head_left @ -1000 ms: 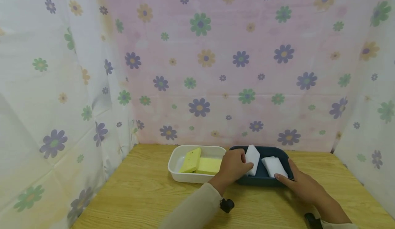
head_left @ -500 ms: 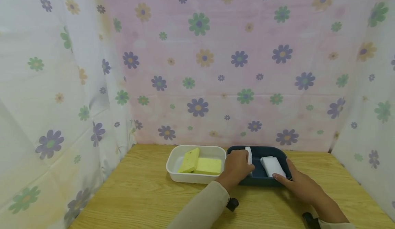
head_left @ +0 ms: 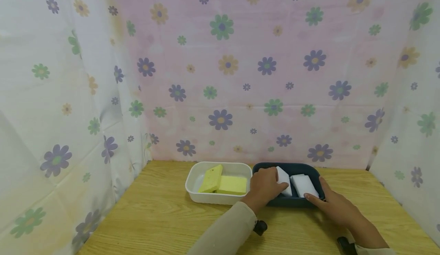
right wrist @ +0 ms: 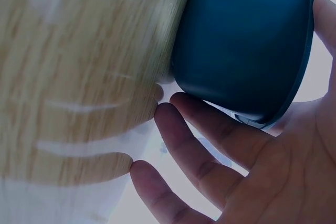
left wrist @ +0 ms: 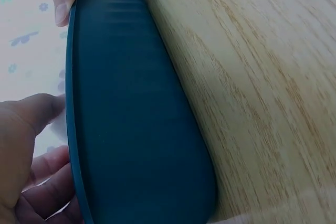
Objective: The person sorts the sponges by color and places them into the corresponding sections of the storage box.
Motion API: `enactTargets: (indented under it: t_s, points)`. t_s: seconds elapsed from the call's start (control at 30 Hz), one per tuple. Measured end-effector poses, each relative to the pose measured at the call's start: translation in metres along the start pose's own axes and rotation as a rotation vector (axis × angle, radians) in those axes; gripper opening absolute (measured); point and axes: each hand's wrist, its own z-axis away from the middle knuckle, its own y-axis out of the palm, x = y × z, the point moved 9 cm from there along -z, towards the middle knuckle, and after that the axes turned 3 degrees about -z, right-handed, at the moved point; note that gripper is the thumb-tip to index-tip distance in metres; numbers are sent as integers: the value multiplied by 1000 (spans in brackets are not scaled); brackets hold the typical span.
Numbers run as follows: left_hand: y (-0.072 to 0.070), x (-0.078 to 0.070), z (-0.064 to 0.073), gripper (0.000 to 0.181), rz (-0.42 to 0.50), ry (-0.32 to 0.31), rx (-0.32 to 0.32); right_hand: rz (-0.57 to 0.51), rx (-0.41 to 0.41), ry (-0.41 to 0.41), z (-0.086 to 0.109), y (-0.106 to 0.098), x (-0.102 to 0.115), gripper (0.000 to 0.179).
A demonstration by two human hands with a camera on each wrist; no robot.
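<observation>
My left hand reaches over the left part of a dark blue plastic tray and grips a white sponge between thumb and fingers. Beside it in the tray, to the right, lies another white sponge. My right hand holds the tray's right end, thumb over the front rim and fingers along the outside. From the left wrist, the tray's side wall hides the sponges. The right wrist view has the fingers spread beneath the tray's rounded corner.
A white tray stands directly left of the dark one. Inside it are two yellow sponges, one flat and one leaning. Both trays sit near the back of the wooden table, before a flowered curtain.
The left hand shifted right, and the white sponge in it was turned nearly edge-on, then tilted over toward the other white sponge. The right hand kept its hold on the tray.
</observation>
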Motion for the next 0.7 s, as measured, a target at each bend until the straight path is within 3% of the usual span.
enactTargets:
  t_s: [0.27,0.47,0.7]
  points:
    - [9,-5,-2,28,-134,39,38,-7,-5,-6,1,0,2,117]
    - [14,-2,-2,43,-193,45,55,-11,-9,-26,2,0,3,114]
    - [12,-3,1,35,-305,32,95,-21,-4,-24,2,1,2,114]
